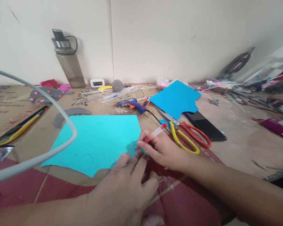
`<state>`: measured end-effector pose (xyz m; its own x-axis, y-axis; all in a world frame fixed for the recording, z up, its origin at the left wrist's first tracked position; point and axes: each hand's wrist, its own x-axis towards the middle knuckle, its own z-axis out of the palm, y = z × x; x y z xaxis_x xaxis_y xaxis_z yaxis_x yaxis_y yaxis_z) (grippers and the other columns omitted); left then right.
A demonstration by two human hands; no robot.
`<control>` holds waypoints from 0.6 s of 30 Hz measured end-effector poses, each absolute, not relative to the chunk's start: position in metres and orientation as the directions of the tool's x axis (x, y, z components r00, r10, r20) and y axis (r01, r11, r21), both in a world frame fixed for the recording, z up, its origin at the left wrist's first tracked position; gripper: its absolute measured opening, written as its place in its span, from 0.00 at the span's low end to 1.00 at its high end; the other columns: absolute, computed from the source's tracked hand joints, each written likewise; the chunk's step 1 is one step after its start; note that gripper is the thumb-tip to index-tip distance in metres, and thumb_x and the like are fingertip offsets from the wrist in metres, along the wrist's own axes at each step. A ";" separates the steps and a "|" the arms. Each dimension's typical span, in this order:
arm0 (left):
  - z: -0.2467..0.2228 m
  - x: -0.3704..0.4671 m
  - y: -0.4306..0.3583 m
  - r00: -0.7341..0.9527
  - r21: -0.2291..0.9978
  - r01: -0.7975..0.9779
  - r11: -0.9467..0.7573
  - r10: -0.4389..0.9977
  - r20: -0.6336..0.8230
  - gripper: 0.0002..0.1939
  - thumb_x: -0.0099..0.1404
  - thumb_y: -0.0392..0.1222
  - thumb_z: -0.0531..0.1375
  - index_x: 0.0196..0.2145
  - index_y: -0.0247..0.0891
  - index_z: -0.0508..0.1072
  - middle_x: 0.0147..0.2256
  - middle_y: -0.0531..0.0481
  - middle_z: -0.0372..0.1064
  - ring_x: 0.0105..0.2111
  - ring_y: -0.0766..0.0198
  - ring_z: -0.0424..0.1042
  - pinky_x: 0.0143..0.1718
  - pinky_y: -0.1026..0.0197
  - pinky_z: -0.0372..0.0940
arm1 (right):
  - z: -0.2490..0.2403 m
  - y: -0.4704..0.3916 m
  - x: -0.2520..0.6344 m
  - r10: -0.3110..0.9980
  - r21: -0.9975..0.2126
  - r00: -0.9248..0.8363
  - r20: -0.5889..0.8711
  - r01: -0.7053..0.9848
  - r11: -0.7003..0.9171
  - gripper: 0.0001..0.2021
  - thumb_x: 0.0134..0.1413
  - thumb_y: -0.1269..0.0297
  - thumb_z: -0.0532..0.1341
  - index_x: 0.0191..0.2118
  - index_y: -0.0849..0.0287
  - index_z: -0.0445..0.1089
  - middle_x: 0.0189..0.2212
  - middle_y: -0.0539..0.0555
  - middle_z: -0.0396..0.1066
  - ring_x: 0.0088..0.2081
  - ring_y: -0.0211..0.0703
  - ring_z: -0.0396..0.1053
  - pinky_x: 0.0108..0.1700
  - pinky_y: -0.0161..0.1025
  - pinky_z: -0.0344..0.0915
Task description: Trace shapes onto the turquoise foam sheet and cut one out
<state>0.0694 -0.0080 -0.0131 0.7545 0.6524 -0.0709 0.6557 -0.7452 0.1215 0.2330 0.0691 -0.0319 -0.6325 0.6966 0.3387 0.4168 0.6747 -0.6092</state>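
A turquoise sheet (103, 135) with a scalloped lower edge and faint drawn outlines lies on the work surface. My right hand (165, 149) pinches a red-and-white pen (155, 133), its tip touching the sheet's right part. Beside it, my left hand (132, 179) rests its spread fingers on the sheet's lower right edge, just below the pen tip. Scissors (179, 125) with one yellow and one red handle lie right of the pen, partly over a black phone (205, 127). A blue sheet (176, 99) with cut-out curves lies behind them.
Behind the sheet are a blue glue gun (133, 104), a grey yarn ball (117, 85), a small clock (97, 83) and a grey bottle (69, 62). A grey cable (61, 110) arches across the left. Another person's hand (279, 99) shows at the far right, near a purple tool (275, 127).
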 end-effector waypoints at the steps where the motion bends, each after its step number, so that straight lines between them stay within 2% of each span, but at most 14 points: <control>1: -0.013 0.069 -0.008 0.754 0.123 0.656 -0.745 0.653 -0.071 0.30 0.61 0.59 0.56 0.53 0.35 0.66 0.56 0.27 0.58 0.60 0.38 0.53 0.55 0.37 0.53 | -0.032 0.069 0.233 0.697 -0.609 -0.633 0.338 0.418 0.674 0.09 0.62 0.65 0.52 0.30 0.59 0.62 0.23 0.48 0.65 0.26 0.36 0.63 0.31 0.34 0.59; 18: -0.015 0.070 -0.009 0.754 0.104 0.656 -0.747 0.654 -0.057 0.31 0.60 0.59 0.56 0.53 0.35 0.67 0.55 0.26 0.59 0.58 0.37 0.55 0.54 0.36 0.55 | -0.035 0.071 0.231 0.705 -0.640 -0.624 0.337 0.397 0.658 0.09 0.62 0.65 0.53 0.31 0.59 0.62 0.24 0.48 0.64 0.26 0.34 0.62 0.31 0.33 0.58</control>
